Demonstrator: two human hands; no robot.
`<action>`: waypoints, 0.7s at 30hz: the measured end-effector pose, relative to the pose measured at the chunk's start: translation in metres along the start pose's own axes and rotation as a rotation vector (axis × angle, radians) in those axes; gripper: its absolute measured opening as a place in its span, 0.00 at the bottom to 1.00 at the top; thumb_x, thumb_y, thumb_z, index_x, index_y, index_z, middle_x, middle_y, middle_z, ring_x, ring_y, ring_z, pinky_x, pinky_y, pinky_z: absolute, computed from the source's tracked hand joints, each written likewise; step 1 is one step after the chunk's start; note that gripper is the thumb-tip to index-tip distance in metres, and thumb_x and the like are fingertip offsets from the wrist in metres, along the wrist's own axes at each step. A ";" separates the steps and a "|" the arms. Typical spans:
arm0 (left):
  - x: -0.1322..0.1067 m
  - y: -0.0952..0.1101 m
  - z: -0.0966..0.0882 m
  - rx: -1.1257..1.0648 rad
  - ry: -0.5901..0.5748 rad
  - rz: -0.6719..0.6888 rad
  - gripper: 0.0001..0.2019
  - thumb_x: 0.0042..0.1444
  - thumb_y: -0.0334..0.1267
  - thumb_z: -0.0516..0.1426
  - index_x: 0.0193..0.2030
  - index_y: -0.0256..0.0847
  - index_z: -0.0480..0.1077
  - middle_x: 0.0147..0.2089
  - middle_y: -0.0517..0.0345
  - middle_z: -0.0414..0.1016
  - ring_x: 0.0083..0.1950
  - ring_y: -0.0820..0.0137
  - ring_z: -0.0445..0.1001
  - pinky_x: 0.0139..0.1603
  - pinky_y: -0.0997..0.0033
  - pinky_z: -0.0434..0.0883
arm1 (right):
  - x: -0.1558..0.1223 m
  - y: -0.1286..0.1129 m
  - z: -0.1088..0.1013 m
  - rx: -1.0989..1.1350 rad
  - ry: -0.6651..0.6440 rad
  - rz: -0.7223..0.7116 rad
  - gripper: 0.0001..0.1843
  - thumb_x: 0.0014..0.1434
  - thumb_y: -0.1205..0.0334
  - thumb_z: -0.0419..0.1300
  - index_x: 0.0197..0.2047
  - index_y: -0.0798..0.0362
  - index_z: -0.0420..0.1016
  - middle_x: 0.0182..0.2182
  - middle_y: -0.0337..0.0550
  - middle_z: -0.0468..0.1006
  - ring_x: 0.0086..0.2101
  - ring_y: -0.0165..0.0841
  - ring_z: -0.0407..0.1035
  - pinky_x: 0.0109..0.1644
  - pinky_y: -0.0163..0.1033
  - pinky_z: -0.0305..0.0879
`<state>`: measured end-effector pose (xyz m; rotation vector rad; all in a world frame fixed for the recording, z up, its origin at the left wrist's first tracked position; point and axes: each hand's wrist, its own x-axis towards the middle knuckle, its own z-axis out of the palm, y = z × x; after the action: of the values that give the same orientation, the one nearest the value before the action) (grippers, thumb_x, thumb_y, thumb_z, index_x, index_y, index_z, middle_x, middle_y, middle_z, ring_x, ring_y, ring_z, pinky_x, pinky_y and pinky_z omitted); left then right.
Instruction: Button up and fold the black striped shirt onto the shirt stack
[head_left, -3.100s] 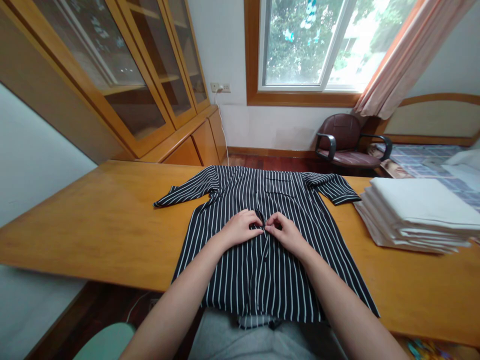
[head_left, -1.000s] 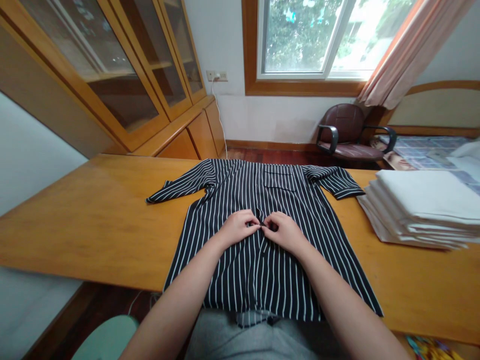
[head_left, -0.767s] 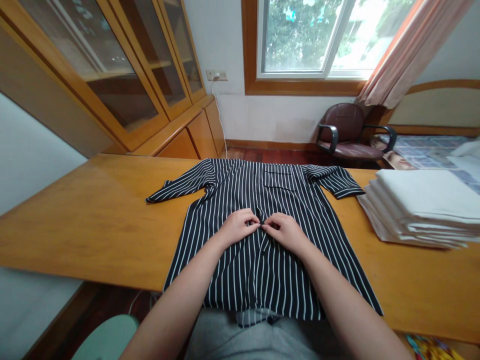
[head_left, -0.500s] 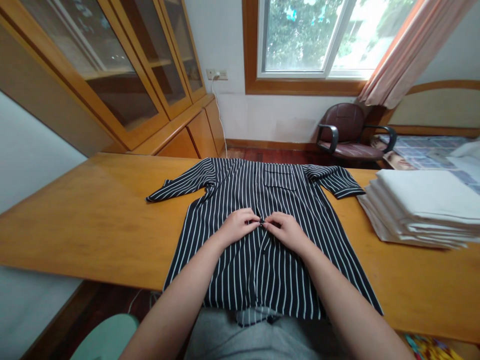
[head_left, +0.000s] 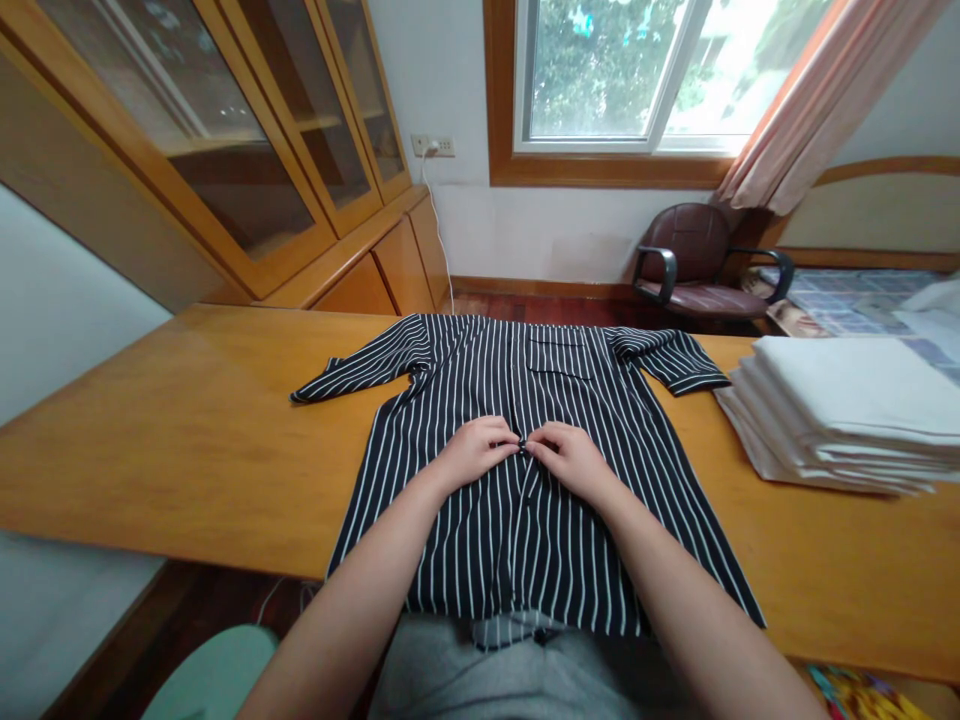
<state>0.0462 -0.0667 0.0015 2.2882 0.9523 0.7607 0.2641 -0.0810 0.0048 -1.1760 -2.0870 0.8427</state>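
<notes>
Together, left hand (head_left: 478,448) and right hand (head_left: 571,458), each in a fingertip pinch on the striped shirt (head_left: 480,380)

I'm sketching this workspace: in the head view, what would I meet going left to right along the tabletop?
One sleeve of the striped shirt → left hand → right hand → the shirt's other sleeve → white folded stack.
</notes>
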 end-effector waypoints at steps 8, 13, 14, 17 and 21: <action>0.000 0.003 -0.001 0.021 -0.012 -0.011 0.10 0.66 0.38 0.56 0.41 0.40 0.79 0.39 0.54 0.76 0.44 0.67 0.75 0.47 0.67 0.71 | 0.001 -0.001 0.000 -0.010 0.025 0.014 0.06 0.63 0.66 0.60 0.34 0.51 0.77 0.33 0.40 0.80 0.35 0.33 0.73 0.43 0.38 0.66; -0.001 0.006 -0.002 0.019 -0.029 -0.035 0.10 0.66 0.40 0.56 0.41 0.40 0.78 0.39 0.55 0.76 0.42 0.68 0.74 0.45 0.69 0.71 | 0.001 -0.001 0.000 -0.016 0.008 0.031 0.05 0.63 0.65 0.61 0.34 0.51 0.77 0.33 0.40 0.80 0.35 0.33 0.73 0.42 0.38 0.66; -0.001 0.007 -0.003 0.017 -0.032 -0.039 0.10 0.67 0.40 0.56 0.41 0.40 0.78 0.40 0.55 0.76 0.42 0.69 0.74 0.45 0.69 0.70 | 0.002 -0.001 0.000 -0.021 0.004 0.033 0.05 0.63 0.65 0.61 0.34 0.51 0.77 0.33 0.40 0.80 0.35 0.33 0.73 0.42 0.38 0.66; -0.001 0.008 -0.003 0.009 -0.028 -0.044 0.12 0.67 0.42 0.54 0.41 0.40 0.78 0.40 0.55 0.76 0.42 0.68 0.75 0.45 0.68 0.71 | 0.002 0.001 0.001 -0.029 0.009 0.028 0.05 0.63 0.64 0.61 0.34 0.51 0.77 0.32 0.40 0.79 0.34 0.33 0.72 0.41 0.38 0.66; 0.000 0.009 -0.003 -0.003 -0.022 -0.046 0.13 0.67 0.41 0.54 0.39 0.40 0.78 0.39 0.55 0.77 0.41 0.68 0.75 0.45 0.68 0.71 | 0.001 0.002 0.002 -0.030 0.017 0.022 0.05 0.63 0.64 0.62 0.34 0.51 0.77 0.32 0.39 0.79 0.33 0.33 0.72 0.41 0.38 0.66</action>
<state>0.0486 -0.0711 0.0100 2.2592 0.9899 0.7160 0.2631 -0.0795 0.0024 -1.2205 -2.0830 0.8108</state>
